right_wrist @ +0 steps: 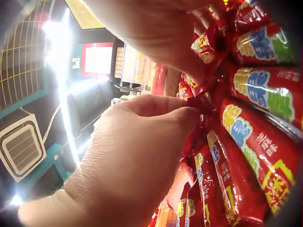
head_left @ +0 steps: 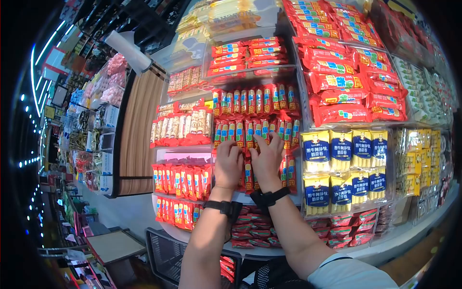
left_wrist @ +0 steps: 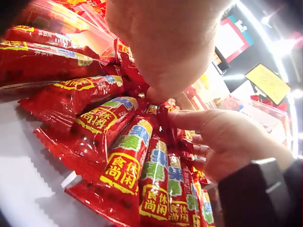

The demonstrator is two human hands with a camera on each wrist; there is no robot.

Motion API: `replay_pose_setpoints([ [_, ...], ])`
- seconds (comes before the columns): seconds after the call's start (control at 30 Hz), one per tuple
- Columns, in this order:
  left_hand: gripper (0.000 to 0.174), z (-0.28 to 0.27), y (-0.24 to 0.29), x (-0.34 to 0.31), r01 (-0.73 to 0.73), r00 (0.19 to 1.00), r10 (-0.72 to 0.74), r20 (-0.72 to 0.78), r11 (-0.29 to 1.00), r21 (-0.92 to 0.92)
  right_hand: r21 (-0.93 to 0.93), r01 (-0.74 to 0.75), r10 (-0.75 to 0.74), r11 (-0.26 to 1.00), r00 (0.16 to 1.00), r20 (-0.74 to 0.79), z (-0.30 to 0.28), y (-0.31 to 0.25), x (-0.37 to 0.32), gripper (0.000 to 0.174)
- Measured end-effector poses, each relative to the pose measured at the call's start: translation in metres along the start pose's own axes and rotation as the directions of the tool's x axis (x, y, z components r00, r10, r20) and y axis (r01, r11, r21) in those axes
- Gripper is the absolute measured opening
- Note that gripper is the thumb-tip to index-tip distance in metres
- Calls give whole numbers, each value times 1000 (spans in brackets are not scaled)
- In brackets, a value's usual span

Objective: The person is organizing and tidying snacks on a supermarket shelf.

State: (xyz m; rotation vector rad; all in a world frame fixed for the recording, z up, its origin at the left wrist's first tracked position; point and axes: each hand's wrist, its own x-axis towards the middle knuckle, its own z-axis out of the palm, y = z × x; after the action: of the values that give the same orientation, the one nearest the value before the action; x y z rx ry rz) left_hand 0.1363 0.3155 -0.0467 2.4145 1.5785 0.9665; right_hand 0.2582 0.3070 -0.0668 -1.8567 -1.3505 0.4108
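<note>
I have both hands in among the red packets [left_wrist: 129, 161], slim tubes of glossy film that lie side by side in rows in the middle of the display. Their ends are flat and crimped, with zigzag edges; boxed yellow characters and blue and green lettering run along the shiny sides. My left hand [head_left: 228, 166] has thumb and finger brought together on the crinkled red film of one of them. My right hand [head_left: 267, 161] is close beside it, thumb and fingers narrowed about another; how firmly they squeeze I can't tell. Each wrist wears a black band [head_left: 270, 196].

To the left are pale sticks [head_left: 185, 125], knobbly through their clear wrappers with red ends. To the right stand blue-and-yellow packs [head_left: 341, 190], smooth and flat-faced, cylindrical rolls showing below the labels. Up and to the right, puffy red bars [head_left: 339, 79] lie stacked flat in creased film. Below my left forearm is a grey basket [head_left: 168, 260] with a slotted side. Farther left, a wooden panel [head_left: 137, 120] shows a striped grain.
</note>
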Motion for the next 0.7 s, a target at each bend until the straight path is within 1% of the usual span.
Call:
replay_pose_setpoints([
  [0.03, 26, -1, 6, 2, -4, 1000, 4, 8, 1000, -4, -2, -9, 9, 1000, 1000, -2, 0, 2, 1, 45],
  [0.1, 32, -3, 15, 2, -156, 984, 159, 86, 987, -40, 14, 14, -14, 1000, 1000, -5, 1, 4, 0, 45],
  [0.13, 32, 1, 15, -1, -201, 975, 198, 104, 979, 23, 17, 13, -13, 1000, 1000, 1, 2, 5, -3, 45],
  [0.17, 32, 3, 12, -1, -199, 975, 195, 102, 980, 27, 41, 26, -26, 999, 1000, -2, 3, 6, -2, 43],
  [0.23, 29, 7, 11, 2, -236, 964, 217, 154, 964, 120, 79, 51, -50, 996, 999, -15, -1, 9, 0, 40],
  [0.27, 25, 7, 11, 2, -228, 967, 199, 161, 956, 185, 119, 44, -44, 992, 999, 2, -3, 10, 0, 39],
  [0.3, 25, 8, 9, 1, -227, 967, 199, 159, 957, 182, 116, 45, -45, 992, 999, 2, -3, 11, 0, 39],
  [0.37, 23, 10, 5, 0, -270, 956, 228, 183, 928, 258, 148, 37, -37, 988, 999, -6, 0, 14, 1, 38],
  [0.4, 23, 11, 3, -1, -271, 956, 228, 183, 927, 259, 150, 38, -37, 988, 999, -6, 1, 14, 1, 38],
  [0.47, 20, 14, 2, -3, -247, 968, 221, 123, 928, 280, 184, 38, -32, 982, 999, -35, 1, 15, 2, 38],
  [0.5, 20, 14, 1, -4, -249, 967, 222, 125, 926, 282, 187, 37, -30, 982, 999, -35, 0, 14, 3, 38],
  [0.57, 18, 16, 2, -7, -164, 985, 150, 81, 960, 227, 191, 44, -33, 981, 998, -62, -3, 14, 4, 38],
  [0.7, 21, 13, 11, -8, -134, 989, 118, 84, 967, 216, 202, 39, -28, 979, 998, -54, -4, 12, 5, 38],
])
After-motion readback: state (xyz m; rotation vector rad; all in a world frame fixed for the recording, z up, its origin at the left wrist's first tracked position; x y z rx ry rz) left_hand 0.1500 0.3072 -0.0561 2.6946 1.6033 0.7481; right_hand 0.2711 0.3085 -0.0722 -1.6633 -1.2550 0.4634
